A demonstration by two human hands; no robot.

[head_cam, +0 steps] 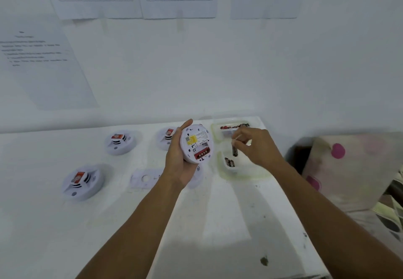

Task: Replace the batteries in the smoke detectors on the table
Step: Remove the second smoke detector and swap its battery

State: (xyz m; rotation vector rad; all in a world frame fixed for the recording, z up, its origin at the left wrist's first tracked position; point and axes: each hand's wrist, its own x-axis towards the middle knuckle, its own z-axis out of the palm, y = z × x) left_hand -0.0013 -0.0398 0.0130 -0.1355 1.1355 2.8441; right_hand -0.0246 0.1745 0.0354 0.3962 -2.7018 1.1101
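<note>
My left hand (177, 163) grips a round white smoke detector (196, 142), held up with its back facing me; a yellow label and a red battery in the open compartment show. My right hand (255, 145) pinches a dark battery (234, 150) by its top, hanging upright over the near clear container (239, 174), which holds a few dark batteries (229, 161). Three more white detectors lie on the white table (218, 224): one at the near left (81, 181), one at the far left (119, 141), one (165, 137) partly hidden behind my left hand.
A second clear container (218, 134) with red and dark batteries stands behind the first. A white mounting plate (146, 178) and a detector cover (197, 177) lie below my left hand. The table's right edge borders a spotted cushion (335, 169). Papers hang on the wall.
</note>
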